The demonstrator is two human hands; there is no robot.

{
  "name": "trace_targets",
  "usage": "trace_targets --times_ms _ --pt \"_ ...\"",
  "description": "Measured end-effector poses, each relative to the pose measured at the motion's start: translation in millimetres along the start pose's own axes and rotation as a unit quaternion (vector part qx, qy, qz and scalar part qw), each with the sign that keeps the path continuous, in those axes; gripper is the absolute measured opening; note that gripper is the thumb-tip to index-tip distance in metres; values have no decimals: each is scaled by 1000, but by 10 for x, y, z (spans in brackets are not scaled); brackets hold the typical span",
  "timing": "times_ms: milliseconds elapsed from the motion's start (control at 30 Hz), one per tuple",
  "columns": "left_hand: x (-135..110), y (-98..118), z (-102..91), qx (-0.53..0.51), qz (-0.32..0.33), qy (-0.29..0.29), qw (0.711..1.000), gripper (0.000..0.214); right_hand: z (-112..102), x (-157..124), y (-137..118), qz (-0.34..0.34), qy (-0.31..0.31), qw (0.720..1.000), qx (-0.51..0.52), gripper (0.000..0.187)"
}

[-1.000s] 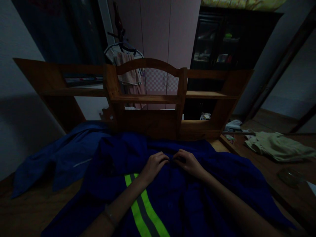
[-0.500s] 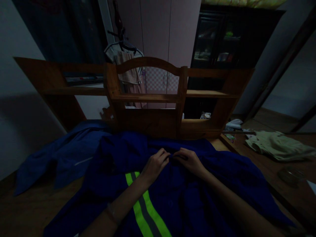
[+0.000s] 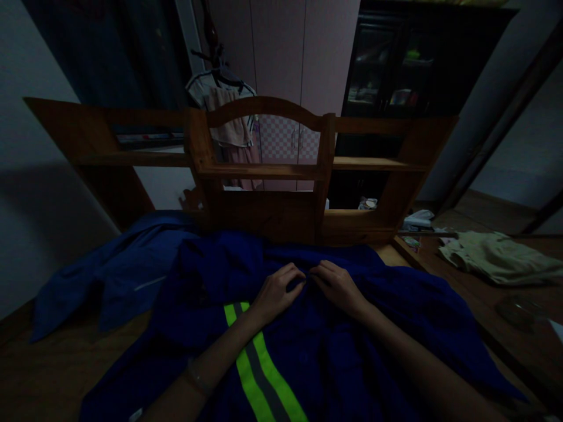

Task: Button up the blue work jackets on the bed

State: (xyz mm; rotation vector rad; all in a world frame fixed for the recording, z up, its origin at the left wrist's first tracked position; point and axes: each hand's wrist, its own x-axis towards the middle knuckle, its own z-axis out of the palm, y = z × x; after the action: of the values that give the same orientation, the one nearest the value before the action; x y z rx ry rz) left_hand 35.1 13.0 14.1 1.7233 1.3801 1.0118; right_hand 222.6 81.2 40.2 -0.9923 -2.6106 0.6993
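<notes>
Dim wooden desk point(image 3: 61, 375): left hand point(image 3: 277, 291) and right hand point(image 3: 336, 285), fingers curled, pinch the blue jacket point(image 3: 334, 357).

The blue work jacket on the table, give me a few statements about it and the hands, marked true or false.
1. Both hands, left hand and right hand, rest on the blue work jacket. True.
2. The jacket's reflective stripe is red. False: it is yellow-green with a grey middle.
3. A khaki garment lies to the right. True.
4. The left hand holds a hanger. False: its fingers pinch the jacket fabric.
5. A wooden shelf unit stands behind the jacket. True.
</notes>
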Motion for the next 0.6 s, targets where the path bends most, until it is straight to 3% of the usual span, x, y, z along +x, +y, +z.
trace_targets --times_ms 267,600 --pt "9 29 30 -87 -19 20 996 25 2 7 10 -2 -10 999 31 13" --pt "11 28 53 -77 -38 66 994 21 -5 16 -10 -7 4 1000 22 7"
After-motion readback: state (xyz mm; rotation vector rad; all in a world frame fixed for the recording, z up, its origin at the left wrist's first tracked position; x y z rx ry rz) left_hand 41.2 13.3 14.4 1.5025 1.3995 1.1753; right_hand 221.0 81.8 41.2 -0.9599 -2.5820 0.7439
